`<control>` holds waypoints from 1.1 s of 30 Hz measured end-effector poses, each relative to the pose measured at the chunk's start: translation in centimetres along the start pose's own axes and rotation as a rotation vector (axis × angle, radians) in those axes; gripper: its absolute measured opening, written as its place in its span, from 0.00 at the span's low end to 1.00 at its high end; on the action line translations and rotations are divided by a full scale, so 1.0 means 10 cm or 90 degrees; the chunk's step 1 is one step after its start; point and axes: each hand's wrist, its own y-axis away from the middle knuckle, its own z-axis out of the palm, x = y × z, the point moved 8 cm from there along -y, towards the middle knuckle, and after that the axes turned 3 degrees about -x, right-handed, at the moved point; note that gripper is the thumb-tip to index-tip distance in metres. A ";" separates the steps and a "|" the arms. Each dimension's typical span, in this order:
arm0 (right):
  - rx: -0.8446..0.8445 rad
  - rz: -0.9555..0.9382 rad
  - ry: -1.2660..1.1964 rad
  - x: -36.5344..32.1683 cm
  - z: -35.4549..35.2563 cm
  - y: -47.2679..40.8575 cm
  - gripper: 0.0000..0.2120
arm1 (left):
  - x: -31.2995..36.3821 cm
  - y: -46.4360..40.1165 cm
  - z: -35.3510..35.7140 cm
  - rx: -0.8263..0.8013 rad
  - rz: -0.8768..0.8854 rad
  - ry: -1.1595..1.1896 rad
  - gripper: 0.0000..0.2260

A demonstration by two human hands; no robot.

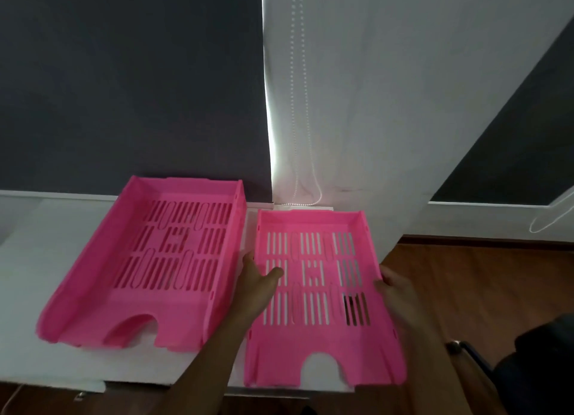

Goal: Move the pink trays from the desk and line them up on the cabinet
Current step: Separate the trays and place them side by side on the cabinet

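Two pink slotted trays lie side by side on the white cabinet top [46, 243]. The left tray [149, 309] rests at a slight angle, with no hand on it. The right tray [320, 343] sits at the cabinet's right end, its front overhanging the edge a little. My left hand [257, 287] grips that tray's left wall, thumb inside over the slots. My right hand [400, 296] holds its right wall from outside. The desk is out of view.
Behind the cabinet hang a dark blind [130, 82] and a white blind [388, 88] with a bead chain [298, 134]. A brown wooden floor [484, 284] lies to the right. A watch [454, 347] is on my right wrist.
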 end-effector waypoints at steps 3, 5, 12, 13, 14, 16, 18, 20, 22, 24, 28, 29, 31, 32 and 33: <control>-0.018 -0.011 0.008 -0.04 0.00 0.00 0.19 | -0.01 0.04 0.00 0.019 -0.002 -0.011 0.35; -0.026 -0.018 0.027 -0.07 -0.06 0.00 0.20 | -0.02 0.07 0.01 0.020 0.003 -0.022 0.34; -0.030 -0.009 -0.018 -0.04 0.02 -0.08 0.19 | 0.04 0.02 0.02 0.023 0.017 -0.052 0.36; -0.033 -0.004 -0.035 -0.03 0.07 -0.07 0.19 | 0.10 0.00 -0.01 0.033 0.030 -0.061 0.37; -0.032 0.000 -0.046 -0.03 0.10 -0.06 0.19 | 0.16 -0.03 -0.04 0.042 0.053 -0.074 0.38; -0.018 -0.001 -0.060 -0.04 0.13 -0.05 0.19 | 0.26 -0.08 -0.06 0.051 0.094 -0.115 0.39; -0.001 -0.002 -0.054 -0.04 0.14 -0.07 0.19 | 0.29 -0.11 -0.05 0.044 0.097 -0.157 0.39; 0.018 0.000 -0.056 -0.03 0.16 -0.10 0.19 | 0.30 -0.10 -0.02 0.040 0.106 -0.206 0.39; 0.032 0.007 -0.062 -0.02 0.19 -0.12 0.19 | 0.30 -0.10 -0.02 0.050 0.126 -0.252 0.38; 0.046 0.006 -0.053 -0.02 0.21 -0.16 0.19 | 0.30 -0.09 -0.03 0.061 0.148 -0.275 0.37; 0.059 -0.003 -0.046 -0.06 0.30 -0.21 0.17 | 0.30 -0.08 -0.10 0.071 0.192 -0.267 0.36; 0.061 -0.006 -0.042 -0.07 0.32 -0.22 0.17 | 0.30 -0.07 -0.11 0.068 0.200 -0.259 0.36; 0.073 -0.009 -0.039 -0.11 0.35 -0.22 0.18 | 0.29 -0.06 -0.14 0.063 0.208 -0.247 0.36; 0.082 -0.010 -0.045 -0.13 0.35 -0.23 0.18 | 0.28 -0.05 -0.14 0.063 0.210 -0.243 0.35; 0.092 -0.012 -0.049 -0.13 0.36 -0.24 0.17 | 0.29 -0.04 -0.15 0.064 0.212 -0.238 0.35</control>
